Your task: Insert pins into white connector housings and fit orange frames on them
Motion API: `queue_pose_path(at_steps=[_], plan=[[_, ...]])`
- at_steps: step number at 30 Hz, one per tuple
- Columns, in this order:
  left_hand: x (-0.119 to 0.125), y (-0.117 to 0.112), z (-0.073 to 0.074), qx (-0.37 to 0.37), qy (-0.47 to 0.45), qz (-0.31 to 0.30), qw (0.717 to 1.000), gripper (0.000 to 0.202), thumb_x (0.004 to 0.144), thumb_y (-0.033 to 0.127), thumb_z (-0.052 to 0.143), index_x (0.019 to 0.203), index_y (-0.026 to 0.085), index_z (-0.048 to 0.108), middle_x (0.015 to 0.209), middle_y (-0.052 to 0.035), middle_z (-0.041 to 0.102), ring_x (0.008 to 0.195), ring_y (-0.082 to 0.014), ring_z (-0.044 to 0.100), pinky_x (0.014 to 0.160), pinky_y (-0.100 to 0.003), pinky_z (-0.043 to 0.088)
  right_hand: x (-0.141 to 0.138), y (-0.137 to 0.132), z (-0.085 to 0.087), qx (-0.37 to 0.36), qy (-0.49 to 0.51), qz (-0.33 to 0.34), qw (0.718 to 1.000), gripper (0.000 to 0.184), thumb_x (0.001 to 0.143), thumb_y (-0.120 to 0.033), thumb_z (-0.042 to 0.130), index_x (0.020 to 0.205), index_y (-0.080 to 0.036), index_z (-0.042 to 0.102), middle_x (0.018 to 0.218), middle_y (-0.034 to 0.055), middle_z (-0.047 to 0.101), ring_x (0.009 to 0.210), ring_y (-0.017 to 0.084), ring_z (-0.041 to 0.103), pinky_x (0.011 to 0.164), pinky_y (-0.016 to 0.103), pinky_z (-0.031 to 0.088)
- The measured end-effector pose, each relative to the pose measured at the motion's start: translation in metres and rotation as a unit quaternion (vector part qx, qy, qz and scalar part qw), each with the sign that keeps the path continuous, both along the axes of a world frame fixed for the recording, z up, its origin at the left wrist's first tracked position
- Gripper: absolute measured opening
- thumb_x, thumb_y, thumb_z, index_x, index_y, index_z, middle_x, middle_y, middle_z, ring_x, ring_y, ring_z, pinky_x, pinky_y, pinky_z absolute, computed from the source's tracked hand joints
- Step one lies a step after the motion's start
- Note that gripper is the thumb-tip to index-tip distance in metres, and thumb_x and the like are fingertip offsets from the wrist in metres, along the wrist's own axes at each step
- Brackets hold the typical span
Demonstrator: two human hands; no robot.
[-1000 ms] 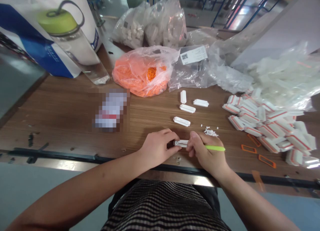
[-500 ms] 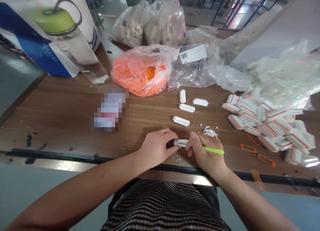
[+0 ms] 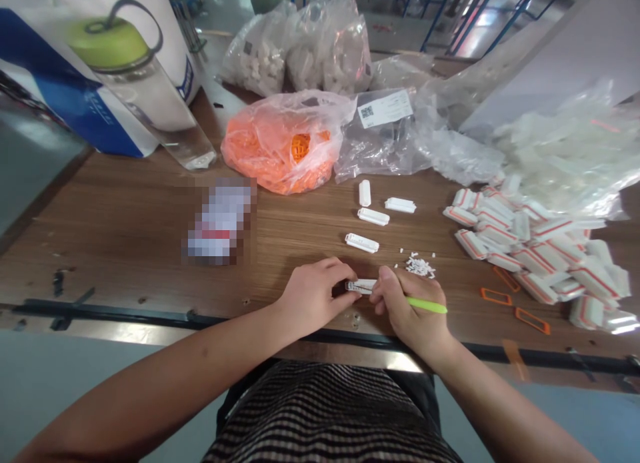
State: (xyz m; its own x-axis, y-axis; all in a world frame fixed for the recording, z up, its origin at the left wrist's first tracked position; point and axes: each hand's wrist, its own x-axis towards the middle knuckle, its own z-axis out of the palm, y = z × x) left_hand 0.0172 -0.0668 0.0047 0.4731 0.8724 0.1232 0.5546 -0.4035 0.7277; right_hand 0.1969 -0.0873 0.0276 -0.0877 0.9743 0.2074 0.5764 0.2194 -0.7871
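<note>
My left hand (image 3: 313,293) pinches one end of a small white plastic piece (image 3: 361,286) against the wooden table (image 3: 125,229) near its front edge. My right hand (image 3: 410,303) is closed around a thin green tool (image 3: 427,305), its tip hidden at the same piece. Three more white pieces (image 3: 373,216) lie loose just beyond my hands. A small heap of white shavings (image 3: 419,265) sits to the right of them.
A pile of white pieces with orange seals (image 3: 535,249) lies at the right, with loose orange frames (image 3: 533,320) beside it. Behind are an orange-filled bag (image 3: 285,143), clear bags (image 3: 560,149), a green-lidded bottle (image 3: 145,83) and a blurred packet (image 3: 220,219).
</note>
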Motion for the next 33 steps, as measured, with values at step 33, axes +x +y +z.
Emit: queue_pose_path(at_steps=[33], plan=[[0.0000,-0.0002,-0.0016,0.000,-0.004,0.001,1.000,0.014,0.080,0.025,0.073,0.092,0.020,0.067,0.081,0.0019,0.065,0.060,-0.0101,0.053,0.058,-0.024,0.043,0.0075,-0.0043,-0.0036,0.056,-0.045,0.028,0.997,0.041,0.096,-0.022,0.045,0.057,-0.021,0.060,0.044,-0.0040,0.057,0.041,0.008,0.056,0.049,0.023,0.043]])
